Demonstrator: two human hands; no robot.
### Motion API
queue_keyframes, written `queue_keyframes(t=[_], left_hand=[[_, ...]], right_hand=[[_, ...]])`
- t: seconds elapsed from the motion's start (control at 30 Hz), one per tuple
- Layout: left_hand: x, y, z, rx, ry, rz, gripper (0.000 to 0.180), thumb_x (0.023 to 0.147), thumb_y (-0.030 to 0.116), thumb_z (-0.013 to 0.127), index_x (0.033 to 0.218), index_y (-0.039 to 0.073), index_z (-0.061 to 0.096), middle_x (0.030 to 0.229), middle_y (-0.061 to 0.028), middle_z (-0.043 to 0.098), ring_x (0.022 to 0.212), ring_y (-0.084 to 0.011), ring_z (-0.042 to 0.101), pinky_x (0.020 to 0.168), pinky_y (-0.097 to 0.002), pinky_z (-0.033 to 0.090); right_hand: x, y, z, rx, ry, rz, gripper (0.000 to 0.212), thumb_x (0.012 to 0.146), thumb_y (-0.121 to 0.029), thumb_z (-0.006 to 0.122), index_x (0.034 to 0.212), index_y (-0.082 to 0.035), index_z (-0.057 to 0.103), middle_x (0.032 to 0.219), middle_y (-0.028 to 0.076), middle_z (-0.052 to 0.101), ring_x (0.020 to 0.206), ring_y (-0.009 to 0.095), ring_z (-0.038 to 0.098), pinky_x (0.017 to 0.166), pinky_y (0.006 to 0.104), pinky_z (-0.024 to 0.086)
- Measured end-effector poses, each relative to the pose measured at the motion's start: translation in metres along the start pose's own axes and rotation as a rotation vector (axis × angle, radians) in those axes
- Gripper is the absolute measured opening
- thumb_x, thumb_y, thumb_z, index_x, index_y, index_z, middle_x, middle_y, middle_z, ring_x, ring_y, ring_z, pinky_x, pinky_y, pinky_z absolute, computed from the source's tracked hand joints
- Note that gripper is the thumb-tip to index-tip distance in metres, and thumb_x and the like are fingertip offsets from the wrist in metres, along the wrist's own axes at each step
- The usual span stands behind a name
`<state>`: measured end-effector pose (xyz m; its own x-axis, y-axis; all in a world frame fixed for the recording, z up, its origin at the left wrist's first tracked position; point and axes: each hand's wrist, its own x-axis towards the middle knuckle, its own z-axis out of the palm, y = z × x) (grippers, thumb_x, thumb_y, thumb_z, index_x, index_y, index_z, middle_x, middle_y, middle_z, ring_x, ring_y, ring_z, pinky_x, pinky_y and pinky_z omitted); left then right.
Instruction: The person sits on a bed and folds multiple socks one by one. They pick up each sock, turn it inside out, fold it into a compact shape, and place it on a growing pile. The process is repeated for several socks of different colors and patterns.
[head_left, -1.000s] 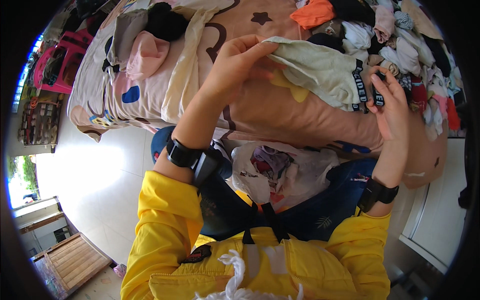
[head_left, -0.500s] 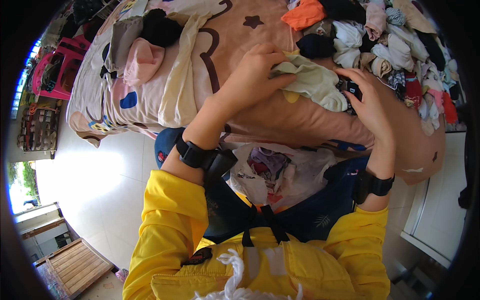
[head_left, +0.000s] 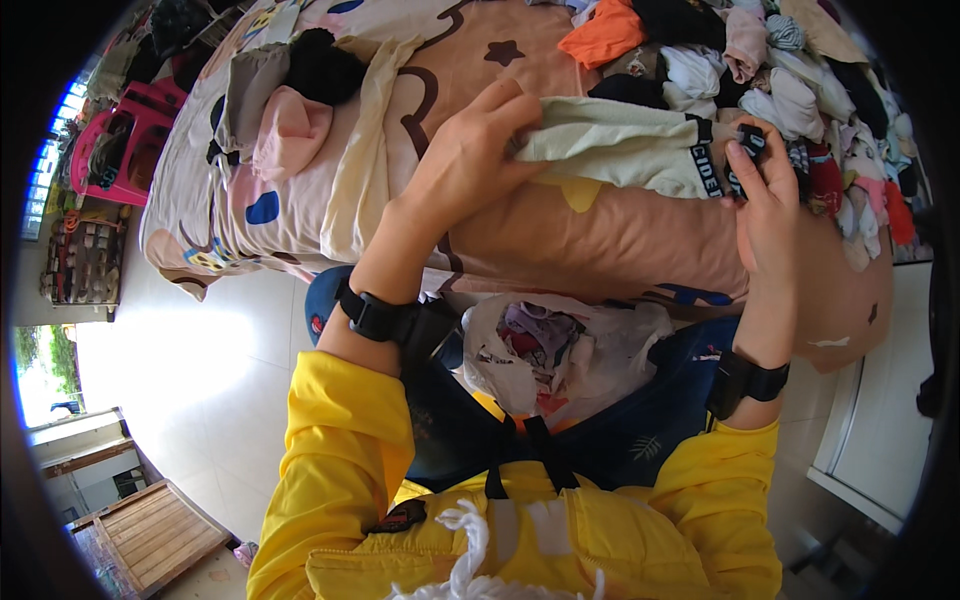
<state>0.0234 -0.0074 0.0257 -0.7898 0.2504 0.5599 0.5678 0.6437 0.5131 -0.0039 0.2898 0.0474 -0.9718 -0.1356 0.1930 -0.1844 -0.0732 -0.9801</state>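
A pale green sock (head_left: 610, 150) with a black lettered band hangs stretched sideways between my hands, over the near edge of the bed. My left hand (head_left: 478, 150) is closed on its left end, the fingertips partly hidden behind the fabric. At the other end, my right hand (head_left: 765, 185) pinches the black band (head_left: 706, 160) and dark cuff between thumb and fingers. Just beyond the right hand lies a heap of rolled socks and small clothes (head_left: 800, 105). On the bed left of my left hand is a long cream cloth piece (head_left: 358, 175).
A pink bundle (head_left: 290, 135), a grey one (head_left: 250, 85) and a black one (head_left: 325, 68) lie at the bed's left. An open plastic bag (head_left: 620, 350) of clothes sits between my legs. A pink stool (head_left: 120, 150) stands far left; a white cabinet (head_left: 880, 400) is at right.
The sock was loosely bunched and is now pulled out long and flat, showing its lettered band. My right hand moved slightly right, my left hand slightly left.
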Motion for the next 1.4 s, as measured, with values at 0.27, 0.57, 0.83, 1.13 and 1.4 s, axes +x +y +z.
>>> queue_keyframes(t=[0.27,0.57,0.83,1.13,1.4], left_hand=[[-0.001,-0.007,0.007,-0.655,-0.053,-0.503,0.017,0.087,0.008,0.069,0.096,-0.004,0.064,0.094,-0.0032,0.062,0.08,-0.0088,0.061,0.056,-0.0229,0.049],[-0.003,-0.006,0.015,-0.923,0.003,-0.558,0.025,0.079,-0.001,0.073,0.101,-0.008,0.063,0.092,-0.0135,0.067,0.082,-0.0158,0.067,0.065,-0.0252,0.055],[-0.001,0.004,0.013,-0.811,-0.061,-0.506,0.025,0.081,0.004,0.074,0.101,-0.008,0.063,0.098,-0.0114,0.067,0.08,-0.0151,0.066,0.065,-0.0235,0.054],[0.0,-0.001,0.009,-0.857,0.015,-0.722,0.02,0.08,0.003,0.075,0.098,-0.005,0.071,0.104,-0.0055,0.064,0.073,-0.0104,0.063,0.061,-0.0202,0.053],[-0.002,-0.002,0.01,-0.716,0.11,-0.505,0.026,0.078,0.0,0.076,0.102,-0.002,0.068,0.098,-0.0036,0.065,0.067,-0.0056,0.058,0.051,-0.0178,0.042]], right_hand=[[0.005,0.013,0.008,0.109,0.076,-0.069,0.031,0.097,-0.011,0.058,0.126,-0.001,0.054,0.11,0.0,0.059,0.101,0.008,0.052,0.087,0.0216,0.04],[-0.002,0.024,0.018,0.004,0.327,-0.078,0.03,0.096,-0.01,0.048,0.123,0.0,0.057,0.116,0.006,0.059,0.106,0.012,0.052,0.094,0.0246,0.038],[-0.001,0.025,0.029,0.06,0.356,-0.248,0.025,0.098,-0.013,0.049,0.116,0.002,0.059,0.109,0.005,0.061,0.1,0.012,0.052,0.093,0.0232,0.037],[-0.001,0.021,0.032,-0.034,0.336,-0.279,0.037,0.1,-0.031,0.054,0.113,0.004,0.058,0.101,0.0,0.059,0.09,0.007,0.049,0.083,0.0202,0.039],[-0.001,0.018,0.034,0.074,0.278,-0.242,0.03,0.097,-0.019,0.06,0.119,0.002,0.056,0.106,0.001,0.059,0.095,0.008,0.05,0.086,0.02,0.039]])
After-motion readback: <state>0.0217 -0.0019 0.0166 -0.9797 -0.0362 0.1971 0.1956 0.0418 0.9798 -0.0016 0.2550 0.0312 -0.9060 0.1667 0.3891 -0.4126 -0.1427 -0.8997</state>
